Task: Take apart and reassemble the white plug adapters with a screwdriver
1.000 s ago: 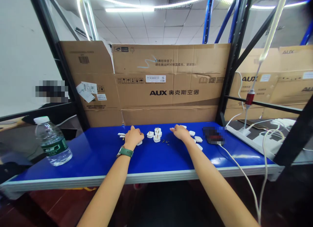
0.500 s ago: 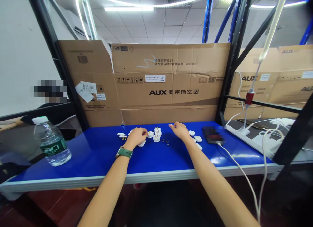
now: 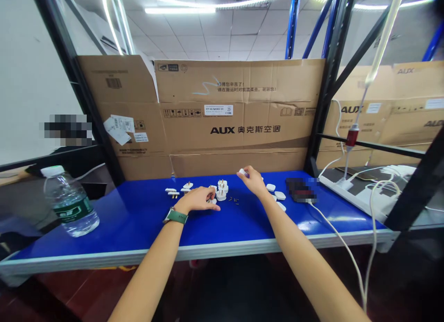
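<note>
My left hand, with a green watch strap at the wrist, is over the blue table, its fingers apart around a white plug part that lies partly hidden under them. Just right of it stand white three-pin plugs in a cluster. Small screws lie beside that cluster. My right hand is raised near the back, pinching a small white piece. White plug covers are spread right of my right hand. More plug parts with pins lie to the left.
A water bottle stands on the left. A dark device with a white cable lies on the right. Cardboard walls the back; black posts rise at the sides. A person is beyond the left frame.
My left hand has moved right and its fingers have spread. My right hand has shifted slightly up, and a white piece now shows between its fingers.
</note>
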### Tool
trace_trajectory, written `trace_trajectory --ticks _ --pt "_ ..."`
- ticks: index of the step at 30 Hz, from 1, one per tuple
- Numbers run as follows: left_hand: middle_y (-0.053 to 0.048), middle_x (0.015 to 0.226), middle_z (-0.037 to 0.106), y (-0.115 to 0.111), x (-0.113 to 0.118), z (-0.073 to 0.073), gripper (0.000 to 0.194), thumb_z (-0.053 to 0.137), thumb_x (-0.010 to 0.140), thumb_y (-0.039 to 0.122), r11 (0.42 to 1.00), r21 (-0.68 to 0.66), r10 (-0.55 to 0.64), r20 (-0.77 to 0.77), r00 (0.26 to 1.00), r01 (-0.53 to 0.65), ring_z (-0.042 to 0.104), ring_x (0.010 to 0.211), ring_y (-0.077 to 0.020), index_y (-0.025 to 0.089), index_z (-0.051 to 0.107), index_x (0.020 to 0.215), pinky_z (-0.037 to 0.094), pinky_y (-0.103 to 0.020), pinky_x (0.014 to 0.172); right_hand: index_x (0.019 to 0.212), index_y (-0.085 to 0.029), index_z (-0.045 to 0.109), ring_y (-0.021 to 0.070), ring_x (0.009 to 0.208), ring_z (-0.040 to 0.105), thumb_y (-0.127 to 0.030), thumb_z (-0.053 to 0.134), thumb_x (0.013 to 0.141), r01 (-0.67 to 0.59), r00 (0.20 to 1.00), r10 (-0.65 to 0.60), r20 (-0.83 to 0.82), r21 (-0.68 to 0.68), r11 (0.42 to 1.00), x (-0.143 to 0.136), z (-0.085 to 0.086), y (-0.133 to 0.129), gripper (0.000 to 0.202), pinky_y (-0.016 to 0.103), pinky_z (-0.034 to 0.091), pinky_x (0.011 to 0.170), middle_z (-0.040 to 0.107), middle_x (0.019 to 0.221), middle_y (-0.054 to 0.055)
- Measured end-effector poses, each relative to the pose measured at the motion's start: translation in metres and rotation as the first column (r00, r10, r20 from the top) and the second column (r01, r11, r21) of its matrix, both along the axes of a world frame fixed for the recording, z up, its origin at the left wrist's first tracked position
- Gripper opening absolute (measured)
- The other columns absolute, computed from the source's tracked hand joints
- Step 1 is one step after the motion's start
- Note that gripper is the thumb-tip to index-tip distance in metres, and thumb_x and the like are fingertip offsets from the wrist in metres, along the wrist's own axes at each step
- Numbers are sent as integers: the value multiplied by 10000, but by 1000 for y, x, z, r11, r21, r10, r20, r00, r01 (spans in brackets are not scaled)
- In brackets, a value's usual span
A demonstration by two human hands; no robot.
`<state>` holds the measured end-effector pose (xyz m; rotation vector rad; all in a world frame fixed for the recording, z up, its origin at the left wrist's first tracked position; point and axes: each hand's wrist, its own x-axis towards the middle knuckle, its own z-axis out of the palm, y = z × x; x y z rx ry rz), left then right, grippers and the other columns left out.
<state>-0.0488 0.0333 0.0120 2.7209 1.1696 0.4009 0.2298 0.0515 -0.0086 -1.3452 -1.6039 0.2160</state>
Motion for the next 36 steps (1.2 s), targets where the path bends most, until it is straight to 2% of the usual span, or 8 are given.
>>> trace_trajectory --ticks 4,7,10,14,20,25,29,36 --pt "-6 817 658 3 -2 -5 385 783 699 485 997 -45 -67 7 998 68 574 697 -169 205 600 890 357 -243 611 1139 -182 629 231 1017 649 -316 690 817 -187 979 194 -65 102 977 -4 1 2 354 375 469 940 709 1044 88" --pt "-15 847 672 4 0 -6 216 704 769 360 994 -54 -89 74 993 93 584 702 -160 197 617 880 395 -244 636 1167 -187 646 220 1069 631 -244 706 762 -385 906 405 -121 158 909 -6 7 -4 413 356 463 965 699 1077 74" --pt "-24 860 690 0 4 -2 188 648 829 367 995 -60 -68 167 984 79 601 680 -152 189 650 889 425 -248 641 1217 -205 654 184 935 626 -290 710 779 -538 814 553 -178 132 833 -8 14 -15 450 284 506 778 682 1147 73" --pt "-10 748 684 -9 10 7 308 597 893 477 986 -150 -13 337 942 67 637 626 -159 184 645 972 467 -256 618 1355 -274 592 69 559 430 -411 677 841 -658 707 628 -325 23 753 -9 20 -26 539 199 314 438 639 1181 60" --pt "-25 764 705 -2 15 2 426 605 878 583 949 -294 61 513 856 109 678 628 -181 171 604 990 541 -300 652 1294 -282 601 27 457 211 -466 681 838 -755 555 649 -521 13 656 -13 21 -31 498 209 166 417 640 1025 30" --pt "-34 834 699 8 19 -10 479 650 845 607 876 -447 126 577 807 183 693 674 -174 165 573 1012 567 -301 659 1146 -222 627 34 438 198 -611 604 868 -727 599 606 -524 -38 686 -14 23 -31 479 215 121 415 629 897 21" --pt "-32 853 690 7 21 -11 476 663 861 560 844 -488 164 633 757 225 690 665 -164 167 549 1105 583 -311 659 1005 -184 647 41 433 207 -644 592 864 -692 663 579 -475 -94 716 -15 22 -30 484 208 111 412 511 707 -23" --pt "-83 980 706 7 19 -9 495 650 887 522 839 -478 125 632 765 258 691 640 -155 162 589 1221 552 -268 563 1227 -287 594 54 441 246 -622 597 881 -678 704 587 -400 -131 723 -17 22 -32 481 199 174 410 454 712 -56"
